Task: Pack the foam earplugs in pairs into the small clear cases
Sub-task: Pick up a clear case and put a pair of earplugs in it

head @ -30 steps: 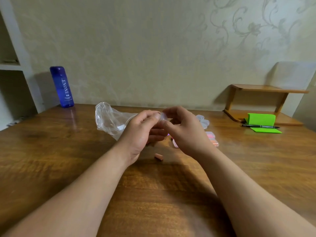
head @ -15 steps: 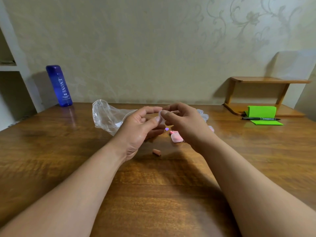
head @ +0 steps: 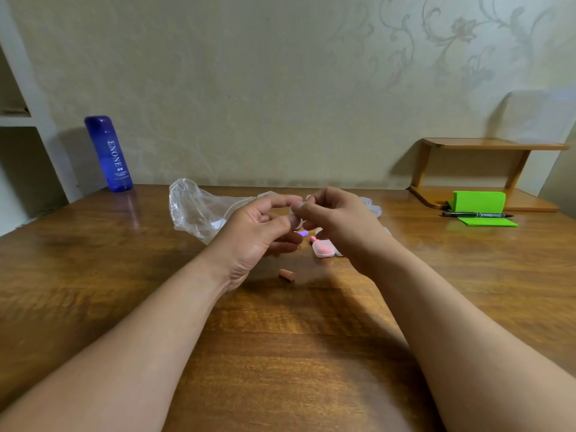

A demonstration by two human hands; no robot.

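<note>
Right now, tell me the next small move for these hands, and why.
Probably pry open the small clear plastic case, which the left hand and right hand both pinch at their fingertips. A loose orange foam earplug lies on the brown wooden table beneath them, not yet packed.

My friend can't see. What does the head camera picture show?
A person's left hand and right hand pinch a small clear case between them above a wooden table. On it lie one loose orange earplug and a case with pink earplugs inside; a crumpled clear bag and a blue bottle sit farther back.
</note>
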